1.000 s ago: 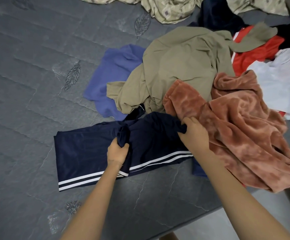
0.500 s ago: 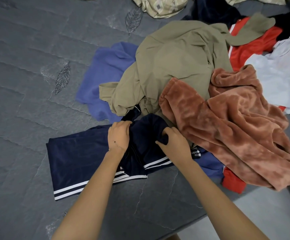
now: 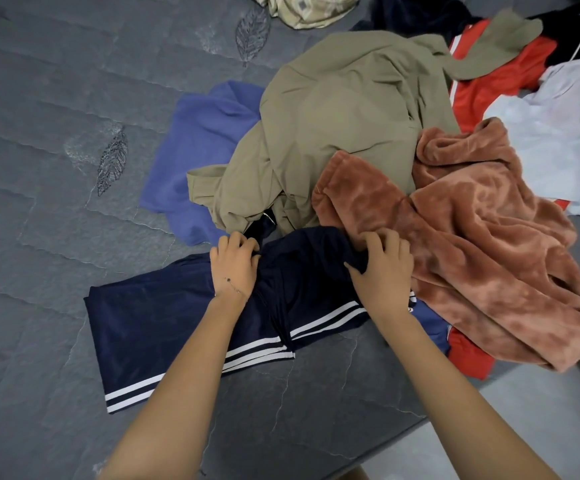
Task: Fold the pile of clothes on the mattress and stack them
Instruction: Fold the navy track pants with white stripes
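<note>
Navy track pants with white side stripes (image 3: 163, 327) lie across the grey mattress (image 3: 56, 98) near its front edge, one leg spread flat to the left. My left hand (image 3: 234, 268) grips the bunched navy fabric at the pants' far edge. My right hand (image 3: 382, 268) grips the same garment's far edge further right, beside a rust fleece (image 3: 482, 258). Behind the pants the pile holds a khaki garment (image 3: 340, 126) and a blue top (image 3: 205, 147).
Red (image 3: 496, 81), pale lilac (image 3: 565, 133), black (image 3: 579, 26) and dark navy (image 3: 416, 12) clothes lie at the back right. A patterned cream cloth (image 3: 309, 8) sits at the top edge. The mattress's front edge runs lower right, with light floor (image 3: 524, 427) beyond.
My left hand moved from the pants' middle up to their far edge. My right hand shifted left along that edge, then back right, bunching the fabric. The view slid towards the pile.
</note>
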The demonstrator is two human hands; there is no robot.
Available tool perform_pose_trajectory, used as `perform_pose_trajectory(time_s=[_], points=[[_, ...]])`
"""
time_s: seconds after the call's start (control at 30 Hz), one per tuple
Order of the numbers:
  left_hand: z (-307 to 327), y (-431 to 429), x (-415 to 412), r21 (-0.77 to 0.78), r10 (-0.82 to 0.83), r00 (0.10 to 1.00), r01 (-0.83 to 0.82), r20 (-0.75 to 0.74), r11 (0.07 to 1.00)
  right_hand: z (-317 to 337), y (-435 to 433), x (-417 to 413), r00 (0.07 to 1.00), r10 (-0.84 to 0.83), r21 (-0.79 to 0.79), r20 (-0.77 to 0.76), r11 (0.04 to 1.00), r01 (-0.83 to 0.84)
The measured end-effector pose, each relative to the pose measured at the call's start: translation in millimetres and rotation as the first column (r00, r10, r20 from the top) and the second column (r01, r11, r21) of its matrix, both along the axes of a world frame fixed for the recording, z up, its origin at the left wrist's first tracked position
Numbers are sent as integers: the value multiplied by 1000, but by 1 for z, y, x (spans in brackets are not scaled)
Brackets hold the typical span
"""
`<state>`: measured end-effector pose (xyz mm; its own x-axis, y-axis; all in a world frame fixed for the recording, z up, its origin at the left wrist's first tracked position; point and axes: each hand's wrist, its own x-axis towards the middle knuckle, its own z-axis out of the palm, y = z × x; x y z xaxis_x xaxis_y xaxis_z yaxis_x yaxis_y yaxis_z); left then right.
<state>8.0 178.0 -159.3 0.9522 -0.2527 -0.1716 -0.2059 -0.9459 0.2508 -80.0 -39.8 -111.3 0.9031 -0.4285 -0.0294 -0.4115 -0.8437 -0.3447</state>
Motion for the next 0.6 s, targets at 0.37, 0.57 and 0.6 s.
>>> perform_pose_trajectory(time_s=[0.37,0.57,0.6], points=[[12,27,17,-280,154,962,-88,225,956,-29,82,-13,940,333,325,-78,899,-292],[2,62,-19,-297,126,980,-76,154,952,-47,123,-17,937,131,516,-324,855,59],[0,67,-26,-285,124,982,-80,141,955,-46,129,-14,944,64,601,-324,785,153]])
